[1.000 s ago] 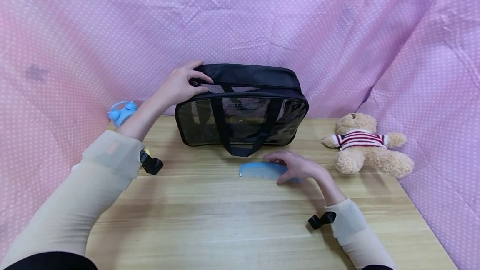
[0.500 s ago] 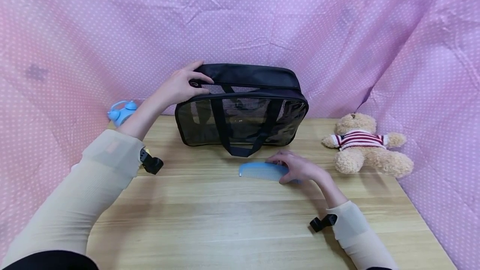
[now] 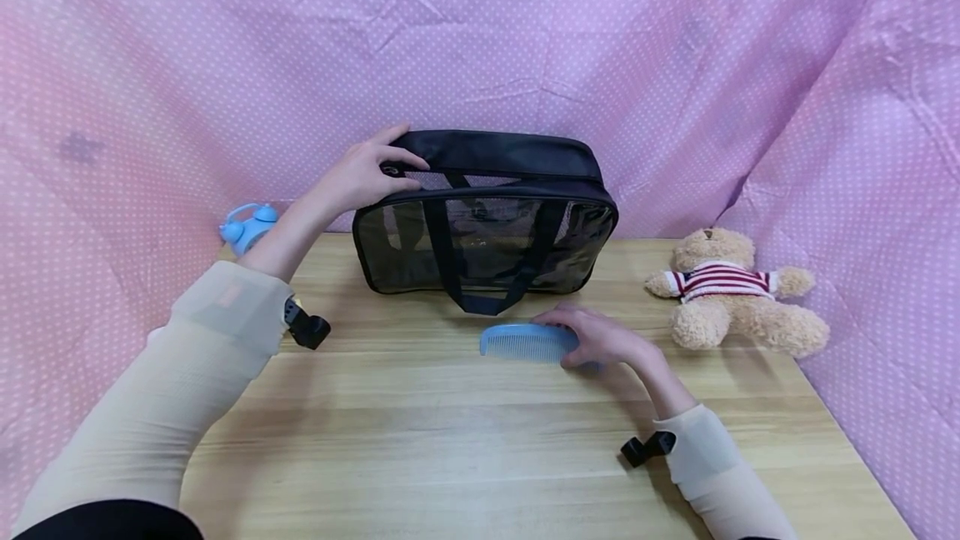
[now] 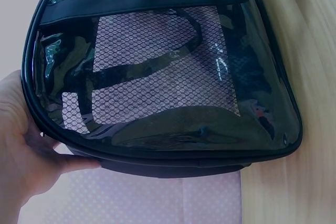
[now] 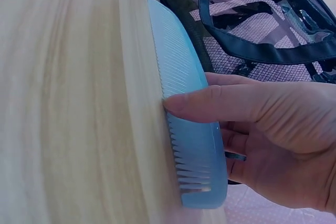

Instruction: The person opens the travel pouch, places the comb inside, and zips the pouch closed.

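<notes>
Comb lies low before the bag, its right end clamped in the right hand, thumb across the face and fingers behind; I can't tell whether it touches the table. Taking the comb as dial centre in my head view, the bag stands near twelve o'clock, its looped strap drooping close at eleven, between comb and panel. At half past ten I see the left hand holding the bag's upper corner, fingers bent over the rim of its gaping top. The left sleeve crosses at nine, and the forearm partly hides an alarm clock at ten. A bear sprawls between two and three, well apart. The table's right edge slants from three to four; its back edge meets the curtain behind the bag. Toward six, wood stretches on past my view.
</notes>
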Tool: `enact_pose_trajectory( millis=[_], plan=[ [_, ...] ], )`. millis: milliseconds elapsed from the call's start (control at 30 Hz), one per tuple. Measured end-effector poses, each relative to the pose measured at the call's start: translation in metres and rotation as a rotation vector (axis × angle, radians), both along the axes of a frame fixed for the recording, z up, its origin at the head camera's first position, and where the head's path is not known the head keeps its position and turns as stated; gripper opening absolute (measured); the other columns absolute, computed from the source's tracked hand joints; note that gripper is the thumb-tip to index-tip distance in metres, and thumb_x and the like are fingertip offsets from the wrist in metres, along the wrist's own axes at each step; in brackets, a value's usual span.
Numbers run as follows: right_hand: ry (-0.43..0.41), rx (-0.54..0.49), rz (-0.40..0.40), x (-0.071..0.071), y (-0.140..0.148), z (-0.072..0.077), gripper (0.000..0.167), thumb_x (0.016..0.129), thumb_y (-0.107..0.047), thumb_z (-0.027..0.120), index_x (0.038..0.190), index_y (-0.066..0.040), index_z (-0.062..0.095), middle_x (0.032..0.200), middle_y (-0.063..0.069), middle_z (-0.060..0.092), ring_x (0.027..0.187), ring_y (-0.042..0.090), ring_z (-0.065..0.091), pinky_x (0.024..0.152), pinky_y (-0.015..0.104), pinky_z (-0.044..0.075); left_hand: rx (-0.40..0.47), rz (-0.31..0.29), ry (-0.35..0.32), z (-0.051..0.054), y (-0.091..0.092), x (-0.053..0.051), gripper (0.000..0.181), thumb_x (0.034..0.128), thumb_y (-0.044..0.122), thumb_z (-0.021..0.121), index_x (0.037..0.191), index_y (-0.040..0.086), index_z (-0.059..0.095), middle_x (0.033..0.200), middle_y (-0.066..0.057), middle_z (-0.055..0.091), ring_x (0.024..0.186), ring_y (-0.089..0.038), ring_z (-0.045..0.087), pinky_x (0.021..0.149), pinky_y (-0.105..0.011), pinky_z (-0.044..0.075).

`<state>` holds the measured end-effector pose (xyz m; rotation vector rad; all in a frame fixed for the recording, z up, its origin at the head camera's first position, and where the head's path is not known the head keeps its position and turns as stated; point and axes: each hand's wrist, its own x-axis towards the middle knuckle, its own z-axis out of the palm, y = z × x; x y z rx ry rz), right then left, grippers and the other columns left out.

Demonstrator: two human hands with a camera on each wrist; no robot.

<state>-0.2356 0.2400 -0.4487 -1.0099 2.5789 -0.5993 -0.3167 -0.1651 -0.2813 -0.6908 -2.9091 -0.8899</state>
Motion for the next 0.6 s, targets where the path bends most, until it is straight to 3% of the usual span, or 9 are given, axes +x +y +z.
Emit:
enact_pose_trajectory(
  millis=[367,600],
  plan=[
    [0.007,0.048,-0.020,0.0020,-0.0012,-0.0006,0.084,0.074,-0.015,0.087,0.150,-0.018,0.053,0.131,0.009,0.060,0.110,0.021,0.056,0.095,0.038,0.050,0.002,0.009,-0.013,-0.0020,0.0000,-0.0015,0.038,0.1006,0.026,0.068,0.135,0.010,0.068,0.175,-0.008,0.014,0.163,-0.032,0.004,0.133,-0.052,0.006],
    [0.015,-0.007,-0.015,-0.0007,0.0006,-0.0013,0.081,0.071,-0.010,0.086,0.147,-0.013,0.057,0.128,0.011,0.058,0.106,0.022,0.056,0.092,0.037,0.050,0.005,-0.002,-0.008,-0.0023,-0.0007,-0.0015,0.039,0.1006,0.025,0.068,0.136,0.010,0.067,0.175,-0.009,0.013,0.163,-0.033,0.004,0.133,-0.051,0.006]
  ],
)
